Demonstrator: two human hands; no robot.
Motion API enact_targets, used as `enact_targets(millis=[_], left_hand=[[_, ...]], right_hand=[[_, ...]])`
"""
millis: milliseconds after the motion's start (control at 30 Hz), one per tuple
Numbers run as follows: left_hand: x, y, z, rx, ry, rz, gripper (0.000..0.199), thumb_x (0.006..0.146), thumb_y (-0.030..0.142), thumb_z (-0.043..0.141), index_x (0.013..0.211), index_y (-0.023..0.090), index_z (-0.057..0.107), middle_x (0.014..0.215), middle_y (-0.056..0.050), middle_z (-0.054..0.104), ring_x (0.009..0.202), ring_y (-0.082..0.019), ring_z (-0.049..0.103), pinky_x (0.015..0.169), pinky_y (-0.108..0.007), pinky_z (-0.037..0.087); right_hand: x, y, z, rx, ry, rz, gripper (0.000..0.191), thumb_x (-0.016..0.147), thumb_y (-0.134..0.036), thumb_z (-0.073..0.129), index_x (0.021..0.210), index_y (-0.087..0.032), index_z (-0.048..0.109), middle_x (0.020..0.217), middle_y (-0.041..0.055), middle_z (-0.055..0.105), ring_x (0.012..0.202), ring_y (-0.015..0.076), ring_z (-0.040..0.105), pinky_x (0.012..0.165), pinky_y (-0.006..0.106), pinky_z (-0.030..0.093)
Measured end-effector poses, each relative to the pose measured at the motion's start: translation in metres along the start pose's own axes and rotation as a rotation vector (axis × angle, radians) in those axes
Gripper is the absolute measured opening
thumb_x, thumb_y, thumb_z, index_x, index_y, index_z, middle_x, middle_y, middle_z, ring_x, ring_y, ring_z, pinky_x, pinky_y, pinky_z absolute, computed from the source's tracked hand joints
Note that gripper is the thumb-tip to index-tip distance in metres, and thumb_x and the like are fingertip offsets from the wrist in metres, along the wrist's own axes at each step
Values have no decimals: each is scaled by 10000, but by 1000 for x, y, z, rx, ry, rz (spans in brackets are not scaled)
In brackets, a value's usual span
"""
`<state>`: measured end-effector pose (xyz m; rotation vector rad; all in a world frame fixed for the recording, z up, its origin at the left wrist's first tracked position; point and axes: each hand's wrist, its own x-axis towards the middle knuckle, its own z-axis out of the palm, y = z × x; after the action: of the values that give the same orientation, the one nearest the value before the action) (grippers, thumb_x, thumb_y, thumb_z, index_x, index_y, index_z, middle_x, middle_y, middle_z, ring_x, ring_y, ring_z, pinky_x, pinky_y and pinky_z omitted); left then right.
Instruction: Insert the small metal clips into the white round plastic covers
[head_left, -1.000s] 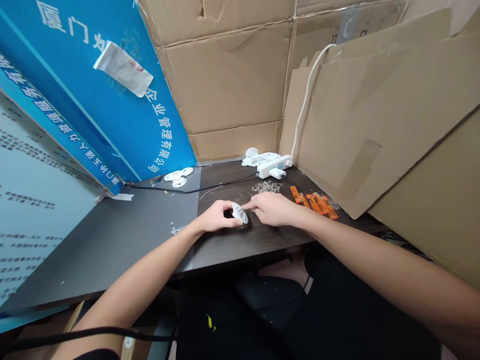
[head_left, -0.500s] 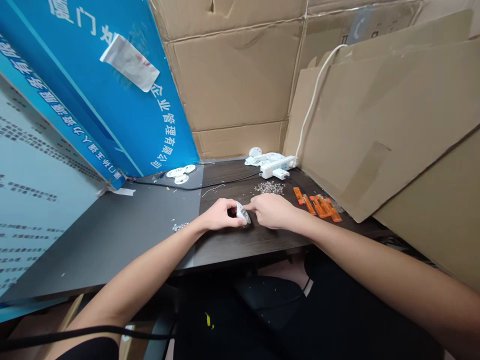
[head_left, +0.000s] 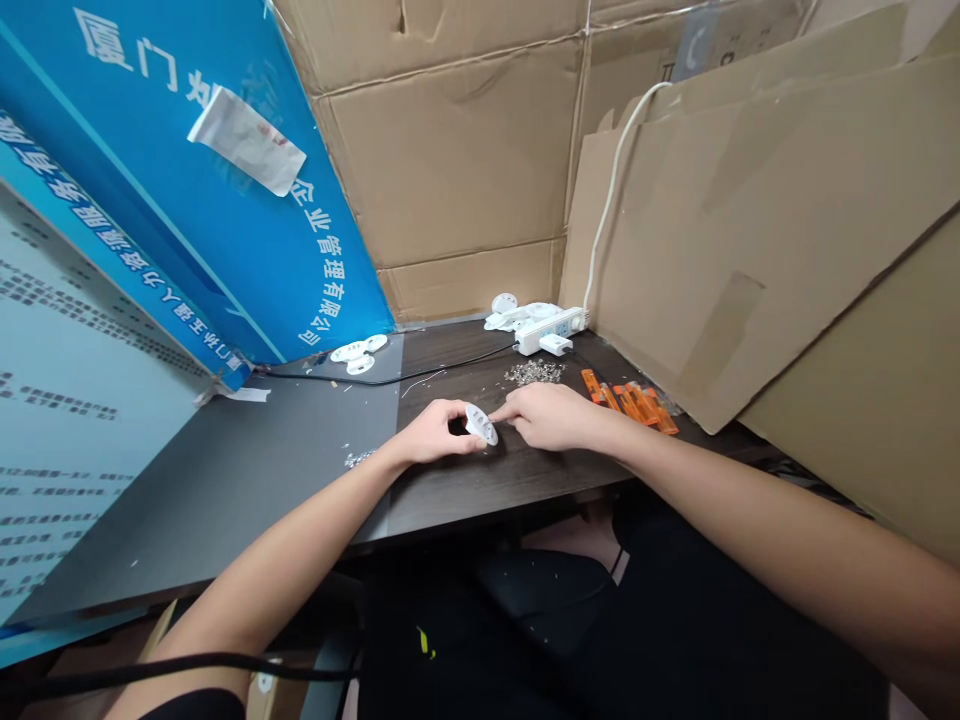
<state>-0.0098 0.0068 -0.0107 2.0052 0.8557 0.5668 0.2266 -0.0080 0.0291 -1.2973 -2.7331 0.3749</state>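
Between the thumb and fingers of my left hand (head_left: 435, 432) is a small white oval plate (head_left: 482, 425) with a row of dark marks on its face, held tilted just above the dark tabletop. My right hand (head_left: 551, 416) is beside it on the right, index finger stretched to the plate's edge and the other fingers curled in. What those curled fingers hold, if anything, is hidden. Just behind the right hand lies a pile of tiny shiny pieces (head_left: 535, 373), too small to name. Several orange strips (head_left: 636, 403) lie to its right.
Similar white oval plates (head_left: 360, 352) lie at the back left. More white pieces (head_left: 517, 313) sit behind a white power strip (head_left: 550, 330) with a plug-in adapter (head_left: 556, 345). A black cable (head_left: 390, 380) crosses the table. Cardboard (head_left: 465, 170) and a blue panel (head_left: 247, 230) wall it in.
My left hand has turned the white plate so that more of its marked face shows. The right index finger stays at its edge. The whole view has shifted slightly.
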Motion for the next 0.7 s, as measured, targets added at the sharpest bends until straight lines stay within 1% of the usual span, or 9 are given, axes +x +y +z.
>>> enact_targets(millis=[133, 300, 500, 700], left_hand=[[0, 0, -1, -6, -6, 0, 302, 770, 396, 796, 925, 141, 745, 903, -55, 735, 830, -176, 642, 818, -287, 484], [0, 0, -1, -39, -17, -22, 318, 769, 412, 804, 917, 137, 743, 895, -57, 733, 826, -175, 642, 813, -284, 481], [0, 2, -1, -23, -4, -48, 321, 757, 415, 809, 895, 132, 743, 848, -45, 714, 795, -171, 618, 774, -280, 460], [-1, 3, 0, -52, 0, -52, 283, 759, 383, 805, 867, 136, 721, 855, -41, 707, 820, -178, 622, 797, -294, 472]], right_hand=[[0, -4, 0, -26, -7, 8, 580, 874, -128, 474, 1348, -401, 668, 1159, 45, 768, 1074, 271, 699, 841, 358, 520], [0, -8, 2, -39, -14, 35, 579, 870, -151, 488, 1353, -420, 660, 1162, 32, 769, 1063, 263, 704, 817, 337, 515], [1, -15, 4, -75, -14, 80, 519, 866, -189, 516, 1314, -370, 705, 1090, 66, 777, 990, 257, 717, 792, 317, 513], [3, -19, 8, -81, -11, 78, 490, 846, -189, 525, 1248, -359, 749, 1031, 84, 778, 935, 277, 727, 739, 331, 509]])
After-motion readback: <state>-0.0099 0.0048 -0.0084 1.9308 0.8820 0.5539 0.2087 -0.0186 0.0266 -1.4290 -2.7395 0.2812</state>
